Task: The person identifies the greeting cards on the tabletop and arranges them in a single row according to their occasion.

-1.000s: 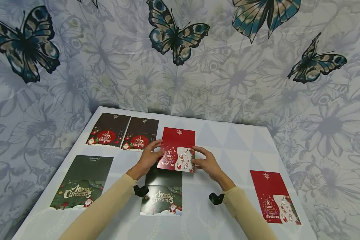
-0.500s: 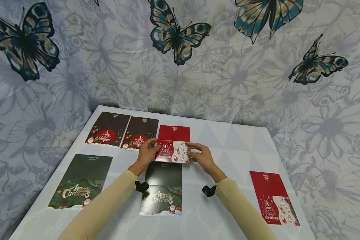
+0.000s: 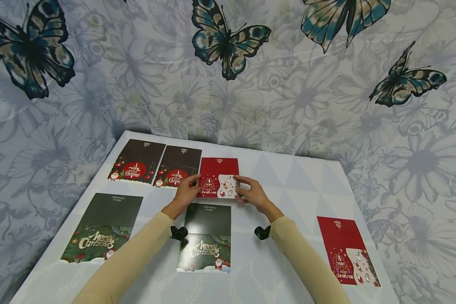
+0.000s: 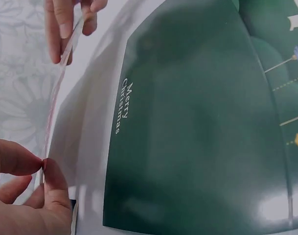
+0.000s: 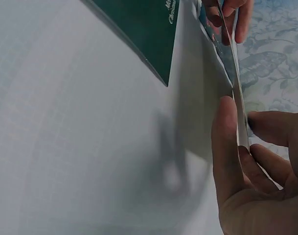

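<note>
In the head view a red Christmas card (image 3: 219,167) is held just beyond the middle green card (image 3: 208,219). My left hand (image 3: 184,195) pinches its left edge between thumb and fingers. At the opposite edge, my right hand (image 3: 255,195) grips it the same way. Both wrist views show the card nearly edge-on, raised off the table along its near side, with the left hand (image 4: 29,196) and right hand (image 5: 261,171) at its ends. Just left of the red card lie two dark brown cards (image 3: 141,153) (image 3: 180,159), side by side.
A second green card (image 3: 106,215) lies at the left of the white-covered table (image 3: 285,270). Another red card (image 3: 342,236) lies near the right edge. Behind the table hangs a butterfly-patterned cloth (image 3: 311,97).
Both hands have carried the red card away from me and slightly left, off the middle green card, whose top now shows. The other cards have stayed put.
</note>
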`<state>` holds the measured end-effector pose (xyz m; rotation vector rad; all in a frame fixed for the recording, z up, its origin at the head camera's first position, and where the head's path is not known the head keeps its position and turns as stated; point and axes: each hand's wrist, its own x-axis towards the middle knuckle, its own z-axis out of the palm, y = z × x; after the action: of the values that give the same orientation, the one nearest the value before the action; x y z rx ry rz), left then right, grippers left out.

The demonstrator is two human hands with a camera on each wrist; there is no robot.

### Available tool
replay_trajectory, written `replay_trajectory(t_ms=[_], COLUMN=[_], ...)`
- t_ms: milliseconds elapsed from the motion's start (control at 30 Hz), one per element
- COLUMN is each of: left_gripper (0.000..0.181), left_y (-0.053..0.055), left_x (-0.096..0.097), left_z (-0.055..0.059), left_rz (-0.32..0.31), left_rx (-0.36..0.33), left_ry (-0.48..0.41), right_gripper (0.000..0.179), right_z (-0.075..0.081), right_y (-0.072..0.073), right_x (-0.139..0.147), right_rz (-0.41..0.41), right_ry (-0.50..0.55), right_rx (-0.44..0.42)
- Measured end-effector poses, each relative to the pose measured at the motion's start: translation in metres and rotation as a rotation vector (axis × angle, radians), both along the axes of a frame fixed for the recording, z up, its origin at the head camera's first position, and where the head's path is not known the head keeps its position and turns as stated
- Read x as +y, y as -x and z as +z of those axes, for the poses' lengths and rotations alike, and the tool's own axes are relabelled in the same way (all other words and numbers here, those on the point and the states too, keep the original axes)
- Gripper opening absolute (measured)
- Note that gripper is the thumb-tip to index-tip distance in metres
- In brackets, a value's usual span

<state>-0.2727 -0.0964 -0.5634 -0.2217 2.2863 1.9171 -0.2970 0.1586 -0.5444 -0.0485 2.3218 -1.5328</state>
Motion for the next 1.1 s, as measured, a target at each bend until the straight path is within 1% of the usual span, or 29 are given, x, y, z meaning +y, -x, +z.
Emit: replay_trajectory(t_ms=[133,300,400,467,667,733,933,1100], left_gripper=[0.05,0.045,0.048,0.052,0.059,0.059,0.057,0.059], left_y=[0.002,0.004,0.005,0.006,0.007,0.007,0.007,0.009], left_x=[-0.001,-0.002,-0.003,-0.003,-0.002,-0.002,-0.002,-0.004], left_z=[0.0,-0.001,0.0,0.0,0.001,0.001,0.0,0.002], left_rz=[0.014,0.02,0.008,-0.005,-0.04,-0.044,-0.052,-0.059], left_rx=[0.003,0.002,-0.002,-0.017,-0.035,-0.03,-0.031,-0.028], left_ry=[0.019,0.005,0.003,-0.006,0.005,0.014,0.007,0.001], right_gripper=[0.056,0.048,0.042,0.042,0.052,0.054,0.051,0.052], right_z=[0.0,0.001,0.002,0.003,0.005,0.005,0.003,0.003], right_y=[0.004,0.006,0.008,0.009,0.012,0.013,0.014,0.013], right_x=[-0.003,-0.005,-0.006,-0.007,-0.009,-0.01,-0.011,-0.013], right_rz=[0.018,-0.013,-0.037,-0.048,-0.008,-0.006,-0.038,-0.041], right_ry=[-0.016,-0.061,-0.092,-0.098,-0.089,-0.098,-0.114,-0.133], right_rx=[-0.02,0.02,0.037,0.027,-0.018,-0.013,0.006,0.016])
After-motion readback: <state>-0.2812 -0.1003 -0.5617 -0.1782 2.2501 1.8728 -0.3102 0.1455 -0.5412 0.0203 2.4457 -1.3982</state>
